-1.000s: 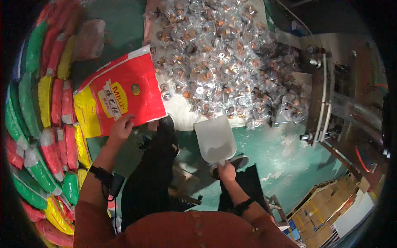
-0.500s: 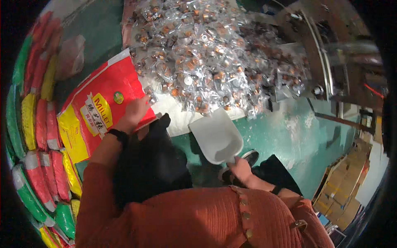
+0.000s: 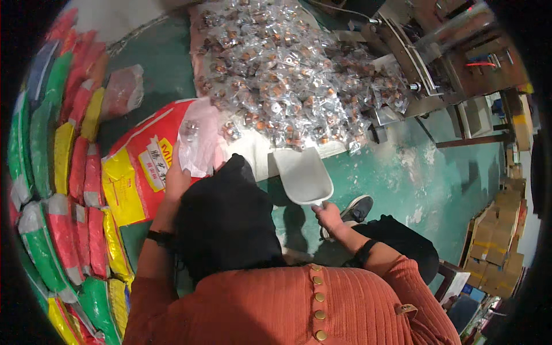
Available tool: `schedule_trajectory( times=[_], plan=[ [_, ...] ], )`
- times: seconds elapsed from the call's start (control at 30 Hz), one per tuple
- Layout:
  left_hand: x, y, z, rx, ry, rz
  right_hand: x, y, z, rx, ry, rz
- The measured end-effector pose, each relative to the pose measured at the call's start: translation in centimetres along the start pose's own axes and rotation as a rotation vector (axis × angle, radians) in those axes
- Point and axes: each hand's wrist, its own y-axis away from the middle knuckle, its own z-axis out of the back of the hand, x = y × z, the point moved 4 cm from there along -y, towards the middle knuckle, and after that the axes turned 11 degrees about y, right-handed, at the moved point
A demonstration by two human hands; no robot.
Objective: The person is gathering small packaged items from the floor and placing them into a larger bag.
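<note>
My right hand is closed around the short handle of a white plastic scoop, which lies with its wide front edge at the near side of a large pile of small clear plastic packets. The packets hold copper-coloured and silvery metal parts. My left hand grips the near edge of a red and yellow woven sack. The sack's mouth is turned open, so its pale pinkish inside shows, with a few packets in it. My left fingertips are partly hidden by the sack.
Beneath the pile is a whitish sheet on the green floor. Stacked red, green and yellow filled sacks line the left. A workbench with metal rails stands at the far right, and flattened cardboard boxes are nearer on the right.
My left hand has drawn back from the packets to the sack's edge, and the sack's mouth now gapes open. The scoop stays in my right hand near the pile.
</note>
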Motion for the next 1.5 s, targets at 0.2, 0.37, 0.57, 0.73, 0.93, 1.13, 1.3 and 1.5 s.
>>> schedule_trajectory(
  times=[0.2,0.37,0.57,0.73,0.93,1.13,1.3,1.5],
  plan=[
    [0.5,-0.5,0.9,0.049,-0.104,0.190,1.5,-2.5,-0.8,-0.295,0.456,0.198],
    [3.6,-3.2,-3.1,0.106,-0.219,0.128,0.0,-5.6,-1.6,-0.317,0.315,0.228],
    [0.3,-5.3,-3.7,0.184,-0.033,0.179,-4.6,-6.9,1.6,-0.297,0.436,0.341],
    [2.0,-7.1,-5.0,0.141,-0.085,0.265,0.7,-10.2,2.5,-0.237,0.467,0.371],
    [2.0,-8.2,-4.9,0.123,-0.060,0.274,2.4,-8.4,2.7,-0.280,0.410,0.356],
    [2.1,-8.5,-4.1,0.008,-0.121,0.344,5.0,-12.3,0.6,-0.361,0.559,0.379],
    [3.0,-7.0,-2.5,-0.105,0.002,0.235,5.8,-11.8,3.6,-0.337,0.504,0.392],
    [3.0,-7.5,-2.4,-0.171,0.053,0.240,5.8,-12.4,0.0,-0.365,0.395,0.355]
  ],
)
